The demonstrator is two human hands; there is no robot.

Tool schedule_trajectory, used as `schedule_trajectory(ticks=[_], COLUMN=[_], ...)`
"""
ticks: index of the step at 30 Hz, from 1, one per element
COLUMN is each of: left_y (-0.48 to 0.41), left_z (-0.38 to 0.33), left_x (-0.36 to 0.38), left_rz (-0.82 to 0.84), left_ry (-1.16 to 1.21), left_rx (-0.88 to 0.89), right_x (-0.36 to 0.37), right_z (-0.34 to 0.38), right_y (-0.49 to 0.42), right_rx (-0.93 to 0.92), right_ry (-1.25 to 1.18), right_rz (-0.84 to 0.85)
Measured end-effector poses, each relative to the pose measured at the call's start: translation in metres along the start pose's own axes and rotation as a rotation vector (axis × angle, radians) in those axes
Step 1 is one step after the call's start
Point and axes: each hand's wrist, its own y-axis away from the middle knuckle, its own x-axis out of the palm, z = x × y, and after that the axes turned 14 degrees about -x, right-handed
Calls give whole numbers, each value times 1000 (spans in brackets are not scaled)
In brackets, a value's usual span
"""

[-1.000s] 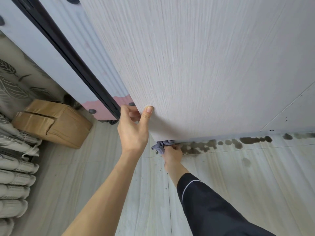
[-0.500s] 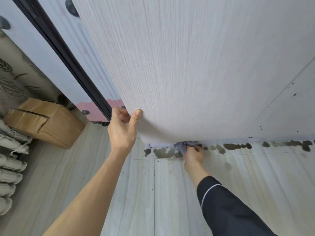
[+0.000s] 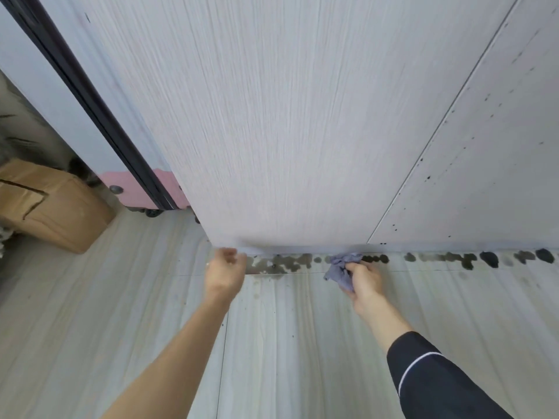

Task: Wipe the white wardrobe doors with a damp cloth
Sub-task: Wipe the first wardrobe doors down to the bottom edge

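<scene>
The white wood-grain wardrobe door (image 3: 287, 131) fills the upper middle of the head view. Its bottom edge hangs just above the floor. My right hand (image 3: 364, 282) grips a crumpled grey-blue cloth (image 3: 338, 272) and holds it against the door's bottom edge, near the seam with the neighbouring white panel (image 3: 484, 164). My left hand (image 3: 225, 269) is just beneath the door's lower left corner. Its fingers are loosely curled, blurred, and hold nothing that I can see.
Dark wet blotches (image 3: 281, 263) run along the floor under the doors. The right panel carries small dark specks. A black frame strip (image 3: 90, 101) slants at the left, with a pink wheeled object (image 3: 133, 192) behind it and a cardboard box (image 3: 51, 207) on the pale floor.
My left hand has let go of the door's side edge and dropped to its bottom corner. My right hand has slid the cloth to the right along the bottom edge.
</scene>
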Motion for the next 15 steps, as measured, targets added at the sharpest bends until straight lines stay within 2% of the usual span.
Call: schedule_trajectory(ticks=[3,8,9,11,15], left_y=[21,92,122,149,245], left_z=[1,-69,-109,-129,-235], left_x=[34,39,24,14,-46], left_rz=[253,440,496,567,654], left_ry=[-133,-79,-71,-45,32], left_rx=[-8,-15,-32,-57,7], right_x=[4,1,-6,-8,-26], right_z=[13,97,146,176,330], right_y=[19,74,89,110,173], right_rx=[-8,-49,-83,-158,-260], right_ry=[-2,57,71,88,82], right_rz=[177,361,387,435,438])
